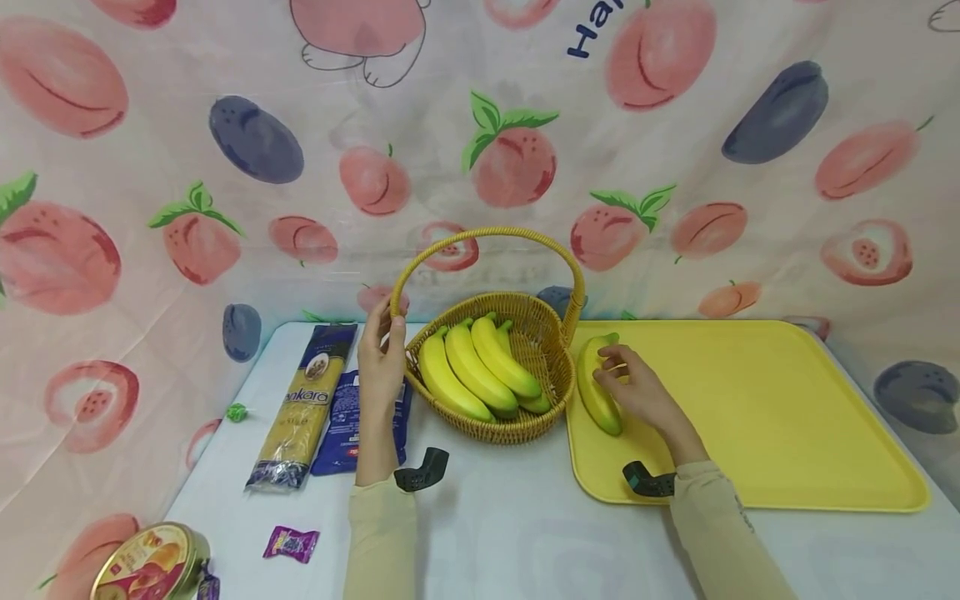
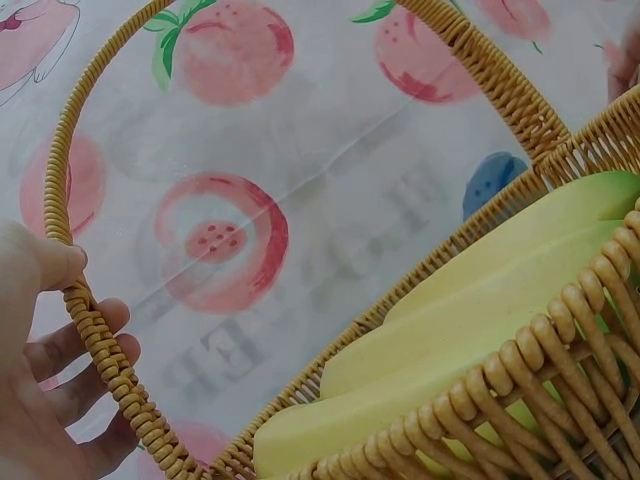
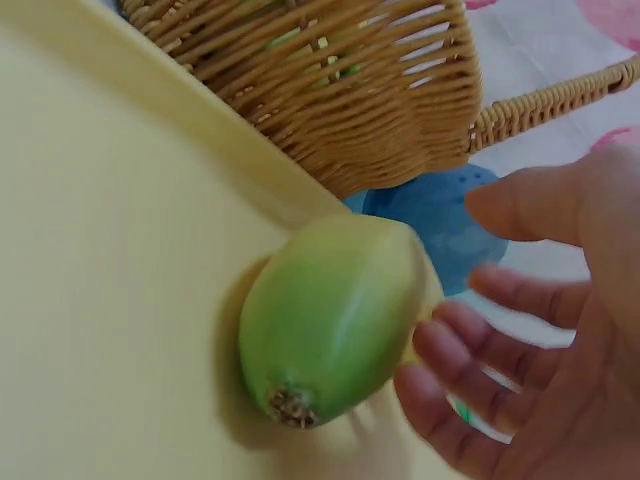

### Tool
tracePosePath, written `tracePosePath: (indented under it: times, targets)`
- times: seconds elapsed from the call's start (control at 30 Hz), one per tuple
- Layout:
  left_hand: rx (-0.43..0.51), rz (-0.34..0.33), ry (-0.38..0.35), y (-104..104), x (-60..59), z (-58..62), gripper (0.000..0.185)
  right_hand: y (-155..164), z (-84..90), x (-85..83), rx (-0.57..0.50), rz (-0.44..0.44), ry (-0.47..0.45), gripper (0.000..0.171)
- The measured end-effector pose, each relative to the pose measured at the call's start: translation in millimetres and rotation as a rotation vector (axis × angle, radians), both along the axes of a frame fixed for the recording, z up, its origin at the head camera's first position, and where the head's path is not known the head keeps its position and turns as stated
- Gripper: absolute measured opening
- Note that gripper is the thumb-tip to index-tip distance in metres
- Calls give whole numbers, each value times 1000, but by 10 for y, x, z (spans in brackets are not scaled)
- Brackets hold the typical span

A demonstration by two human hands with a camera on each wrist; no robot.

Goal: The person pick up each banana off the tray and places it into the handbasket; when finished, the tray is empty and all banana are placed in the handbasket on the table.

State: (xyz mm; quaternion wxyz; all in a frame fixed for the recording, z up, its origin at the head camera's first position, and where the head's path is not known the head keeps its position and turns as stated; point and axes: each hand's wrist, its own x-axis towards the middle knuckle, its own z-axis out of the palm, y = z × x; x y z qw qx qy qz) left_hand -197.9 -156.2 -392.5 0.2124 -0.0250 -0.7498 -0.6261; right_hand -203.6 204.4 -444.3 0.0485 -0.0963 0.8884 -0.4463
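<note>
On yellow tray (image 1: pixel 787 417), right hand (image 1: pixel 637 392) fingers loosely touch green-tipped banana (image 1: pixel 596 400); left hand (image 1: pixel 381 367) grips basket (image 1: pixel 525 425).

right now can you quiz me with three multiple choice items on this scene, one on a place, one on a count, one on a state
1. Where does the single banana lie?
A. on the yellow tray
B. inside the basket
C. on the pasta packet

2. How many bananas show in the basket?
A. one
B. at least three
C. none

3. What is the left hand doing?
A. resting flat on the table
B. holding a candy
C. gripping the basket handle

Answers:
1 A, the head view shows it on the tray's left end, by the right hand.
2 B, three long yellow ones lie side by side, with a fourth partly hidden.
3 C, the left wrist view shows the fingers curled round the woven handle near its base.
</note>
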Motion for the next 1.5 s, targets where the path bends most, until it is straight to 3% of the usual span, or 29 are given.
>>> tracePosePath:
  times: [0.1, 0.17, 0.33, 0.47, 0.83, 1.5]
  targets:
    - [-4, -8, -18, 42, 92, 126, 40, 28, -22, -27, 19, -34, -66, 59]
    - [-11, -2, -10, 43, 88, 109, 40, 37, -29, -44, 25, -39, -114, 68]
    - [-10, 14, 22, -5, -48, -86, 37, 45, -52, -81, 36, -36, -183, 88]
    - [-6, 7, 28, -1, -52, -79, 37, 32, -47, -106, 91, -43, -186, 93]
    - [-13, 14, 32, -2, -59, -88, 36, -31, -14, -166, 244, -22, -200, 92]
    - [3, 6, 37, -17, -54, -90, 38, 42, -45, -6, 140, 1, -199, 82]
